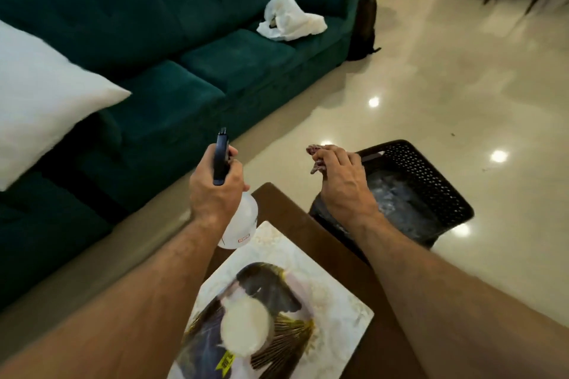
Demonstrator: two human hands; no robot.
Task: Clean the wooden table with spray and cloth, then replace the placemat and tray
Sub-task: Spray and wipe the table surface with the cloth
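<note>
Left hand (215, 191) gripping spray bottle (241, 224), right hand (341, 184) clutching cloth (315, 152)

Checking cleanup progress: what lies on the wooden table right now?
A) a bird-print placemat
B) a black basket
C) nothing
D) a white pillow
A: the placemat lies flat on the table, under the left hand holding the spray bottle.

The sofa (197, 49) is deep green, with a white pillow (40, 98) and a white bag (292, 18). The bottle (243, 221) is translucent white with a dark blue head. The table (295, 218) is dark brown; the placemat (277, 301) shows a dark bird on cream marbling. The basket (431, 175) is black, perforated. The floor (462, 86) is glossy beige.
</note>
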